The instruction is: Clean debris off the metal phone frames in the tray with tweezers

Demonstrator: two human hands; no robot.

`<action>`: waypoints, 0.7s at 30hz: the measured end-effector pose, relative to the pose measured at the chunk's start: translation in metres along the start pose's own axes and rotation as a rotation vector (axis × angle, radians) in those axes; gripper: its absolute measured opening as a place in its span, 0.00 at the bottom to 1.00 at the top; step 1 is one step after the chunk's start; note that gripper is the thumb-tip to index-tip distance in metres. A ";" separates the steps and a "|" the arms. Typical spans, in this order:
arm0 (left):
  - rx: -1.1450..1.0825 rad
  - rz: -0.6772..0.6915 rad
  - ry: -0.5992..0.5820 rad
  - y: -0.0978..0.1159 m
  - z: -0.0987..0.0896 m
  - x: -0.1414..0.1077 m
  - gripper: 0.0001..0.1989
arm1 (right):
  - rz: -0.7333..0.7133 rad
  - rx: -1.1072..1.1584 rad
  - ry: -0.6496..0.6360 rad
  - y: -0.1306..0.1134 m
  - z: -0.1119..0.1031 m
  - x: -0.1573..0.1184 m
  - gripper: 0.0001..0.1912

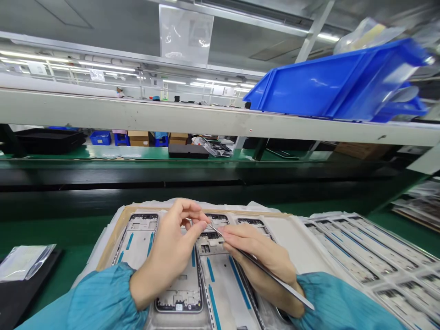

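In the head view I have the fingers of the right hand (257,259) closed around a slim metal tool (280,279), its shaft running back along the hand and past the wrist. The tool's thin tip reaches the fingers of the left hand (173,250), where thumb and forefinger come close together; I cannot tell whether they pinch the tip or something tiny.

Just below both sets of fingers I see a phone frame (223,286) with blue strips (210,270) along it, lying over a pale tray (285,238). I cannot tell if the fingers touch it. Left of the left fingers, another frame (137,233) sits in the tray; a lower frame (180,293) lies nearer me, partly behind the left hand.

Well to the right of the right fingers, a second tray (373,285) holds rows of similar parts on the green surface (75,229). Far left of the fingers lies a clear packet (24,263). Beyond and above them, a blue bin (316,87) rests on a shelf (154,114).
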State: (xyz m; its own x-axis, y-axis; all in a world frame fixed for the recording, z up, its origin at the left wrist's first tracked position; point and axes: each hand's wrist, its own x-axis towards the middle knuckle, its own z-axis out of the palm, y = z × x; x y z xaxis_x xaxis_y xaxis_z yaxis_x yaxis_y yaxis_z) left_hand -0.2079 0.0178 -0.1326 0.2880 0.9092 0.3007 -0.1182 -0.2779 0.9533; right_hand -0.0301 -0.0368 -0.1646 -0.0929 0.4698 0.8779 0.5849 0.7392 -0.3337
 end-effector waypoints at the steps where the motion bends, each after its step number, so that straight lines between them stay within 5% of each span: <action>1: -0.009 -0.001 0.005 0.000 0.000 0.000 0.11 | 0.015 0.015 -0.022 0.000 -0.002 0.000 0.20; 6: -0.027 -0.022 0.004 0.001 -0.001 0.000 0.09 | 0.047 0.070 -0.114 0.005 -0.012 0.004 0.23; 16: 0.181 0.081 -0.155 0.001 -0.003 0.001 0.10 | 0.059 0.121 -0.068 0.001 -0.011 0.012 0.15; 21: 0.195 0.035 -0.125 -0.003 -0.005 0.003 0.13 | 0.081 0.043 0.000 0.004 -0.010 0.011 0.12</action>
State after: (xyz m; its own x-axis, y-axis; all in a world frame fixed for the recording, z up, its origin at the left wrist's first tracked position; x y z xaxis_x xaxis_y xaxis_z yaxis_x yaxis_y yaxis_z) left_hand -0.2109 0.0231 -0.1349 0.4039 0.8558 0.3231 0.0527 -0.3744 0.9258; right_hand -0.0209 -0.0330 -0.1526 -0.0461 0.5289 0.8474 0.5556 0.7186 -0.4183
